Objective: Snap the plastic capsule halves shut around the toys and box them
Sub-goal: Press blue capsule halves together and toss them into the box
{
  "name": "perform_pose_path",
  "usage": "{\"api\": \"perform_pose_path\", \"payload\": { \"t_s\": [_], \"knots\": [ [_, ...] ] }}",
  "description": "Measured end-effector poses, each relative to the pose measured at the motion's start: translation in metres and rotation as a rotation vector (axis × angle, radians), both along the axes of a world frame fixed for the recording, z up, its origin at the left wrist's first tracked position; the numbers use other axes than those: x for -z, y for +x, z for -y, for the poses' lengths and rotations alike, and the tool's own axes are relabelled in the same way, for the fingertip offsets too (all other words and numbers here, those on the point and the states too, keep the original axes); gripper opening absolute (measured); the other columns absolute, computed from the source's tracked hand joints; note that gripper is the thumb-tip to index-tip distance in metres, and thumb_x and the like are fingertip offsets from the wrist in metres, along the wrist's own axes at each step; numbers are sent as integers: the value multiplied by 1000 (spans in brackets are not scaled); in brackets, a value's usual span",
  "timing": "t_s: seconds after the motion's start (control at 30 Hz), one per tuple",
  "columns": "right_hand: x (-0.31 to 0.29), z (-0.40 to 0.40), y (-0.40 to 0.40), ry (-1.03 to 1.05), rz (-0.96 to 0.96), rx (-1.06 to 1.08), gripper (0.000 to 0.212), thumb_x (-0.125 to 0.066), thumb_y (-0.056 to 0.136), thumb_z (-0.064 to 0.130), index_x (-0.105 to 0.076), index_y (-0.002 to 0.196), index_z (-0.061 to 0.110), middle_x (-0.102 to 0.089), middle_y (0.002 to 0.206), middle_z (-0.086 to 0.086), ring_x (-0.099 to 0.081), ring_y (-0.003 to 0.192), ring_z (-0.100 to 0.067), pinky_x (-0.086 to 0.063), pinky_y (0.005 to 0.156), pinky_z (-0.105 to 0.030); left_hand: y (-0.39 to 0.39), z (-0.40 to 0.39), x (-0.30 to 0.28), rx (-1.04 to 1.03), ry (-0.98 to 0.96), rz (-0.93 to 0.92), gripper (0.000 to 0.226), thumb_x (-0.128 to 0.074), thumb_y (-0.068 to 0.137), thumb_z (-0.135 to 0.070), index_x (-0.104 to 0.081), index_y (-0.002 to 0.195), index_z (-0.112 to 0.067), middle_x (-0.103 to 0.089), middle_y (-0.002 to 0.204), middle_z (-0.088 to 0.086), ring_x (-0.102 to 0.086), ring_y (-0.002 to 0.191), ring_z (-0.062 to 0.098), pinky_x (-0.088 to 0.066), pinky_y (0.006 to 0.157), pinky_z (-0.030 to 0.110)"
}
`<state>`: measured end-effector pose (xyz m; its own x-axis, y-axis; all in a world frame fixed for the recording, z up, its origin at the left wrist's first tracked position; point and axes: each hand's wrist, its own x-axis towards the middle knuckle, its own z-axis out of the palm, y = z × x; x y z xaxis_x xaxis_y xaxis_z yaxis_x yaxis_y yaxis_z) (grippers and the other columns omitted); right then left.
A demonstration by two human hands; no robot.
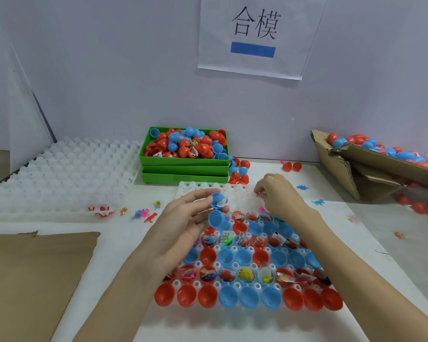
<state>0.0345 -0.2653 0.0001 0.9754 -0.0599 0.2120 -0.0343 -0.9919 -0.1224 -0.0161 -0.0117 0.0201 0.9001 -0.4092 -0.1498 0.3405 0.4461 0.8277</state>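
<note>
Blue plastic, in the form of an open hinged capsule (pixel 218 209), is held up by the left hand (pixel 183 218) over the far part of the white moulded plastic tray (pixel 235 285) (its two cups are joined but not yet snapped together). The fingers of that hand are curled round the capsule. The right hand (pixel 279 193) is lowered to the tray's far edge, its fingertips drawn together as if pinching something small; what is pinched cannot be told.

The task is judged to be at an early-to-middle stage. Rows of open red and blue capsule halves (pixel 232 296) are seated in the tray, alternating with rows in which small wrapped toys (pixel 247 274) are loaded; none of these is seen closed. A far strip of tray pockets is left unfilled. Closed capsules are heaped in the torn brown cardboard box (pixel 371 169) at the right, so some boxing is taken as done. More loose halves are piled in the stacked green plastic bins (pixel 183 169) beyond the tray.

Room for movement is limited at the far side by the bins, just beyond the tray's edge, and at the right by the box's ragged flap. To the left, loose toy dinosaurs (pixel 146 214) are scattered on the white surface (pixel 124 248), between a spare white tray (pixel 59 174) and a flat brown cardboard sheet (pixel 35 280). A bare stretch of surface is left between the tray and the box, crossed by the right forearm.
</note>
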Motion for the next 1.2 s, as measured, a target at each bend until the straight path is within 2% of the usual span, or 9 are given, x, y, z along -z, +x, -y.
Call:
{"api": "perform_pose_path", "payload": {
  "t_s": [0.17, 0.3, 0.43, 0.53, 0.73, 0.9, 0.97, 1.07, 1.2],
  "knots": [
    [-14, 1, 5, 27, -50, 4, 26, -70, 93, -5, -77, 112, 12, -69, 112, -8, -65, 92, -18, -58, 90, -24, 0, -1, 1, -1, 14, 8, 25, -61, 99, -4, -70, 122, 0, -77, 112, 19, -77, 102, 29, -64, 82, 28],
    [-21, -2, -2, 91, 58, 25, 21, -67, 97, 1, -75, 114, 11, -69, 113, -8, -65, 93, -19, -56, 89, -23, 1, -1, 2, -27, 39, 5, 22, -60, 100, -3, -71, 120, -1, -78, 112, 19, -78, 99, 28, -64, 79, 27],
    [-38, -24, -29, 575, 212, -65, 12, -72, 96, 16, -79, 106, 15, -77, 96, 3, -69, 84, -12, -59, 80, -25, 0, 1, 5, -39, 83, 42, 22, -61, 101, -4, -72, 120, -3, -79, 111, 15, -78, 102, 26, -63, 85, 28],
    [-46, -50, -61, 906, 167, -241, 9, -76, 93, 19, -80, 100, 21, -79, 87, 10, -73, 83, -8, -58, 73, -19, 0, 1, 6, -51, 108, 69, 22, -62, 101, -7, -73, 120, -4, -79, 112, 14, -76, 107, 26, -62, 91, 30],
    [-35, -77, -82, 775, 190, -291, 7, -79, 91, 16, -80, 98, 17, -76, 89, 8, -72, 83, -8, -61, 79, -28, -1, 1, 8, -22, 175, 168, 24, -64, 102, -14, -75, 122, -8, -78, 116, 13, -75, 111, 23, -60, 89, 25],
    [-33, -79, -85, 575, 187, -274, 20, -67, 99, 14, -79, 113, 24, -65, 105, 6, -64, 91, -5, -52, 80, -12, -3, 2, 9, -45, 293, 243, 20, -75, 93, -20, -82, 112, -24, -80, 113, 0, -73, 113, 11, -55, 94, 25],
    [-36, -76, -88, 681, 216, -316, 20, -69, 98, 11, -76, 113, 22, -69, 105, 6, -68, 93, -2, -53, 81, -11, -1, 0, 7, -58, 227, 205, 20, -77, 90, -18, -83, 109, -22, -80, 112, 5, -75, 109, 14, -58, 84, 21],
    [-44, -64, -89, 1022, 148, -330, 13, -69, 97, 7, -72, 109, 11, -79, 97, 3, -75, 95, -6, -58, 83, -19, 1, 0, 5, -63, 98, 124, 26, -80, 84, -21, -82, 109, -13, -79, 113, 13, -76, 108, 23, -59, 78, 20],
    [-48, -42, -88, 1163, 151, -298, 12, -63, 102, 5, -72, 109, 7, -80, 100, -2, -77, 99, -12, -61, 88, -29, 1, 7, 5, -85, -5, 11, 35, -79, 78, -13, -77, 110, 0, -78, 111, 21, -78, 99, 29, -61, 72, 22]
  ]
}}
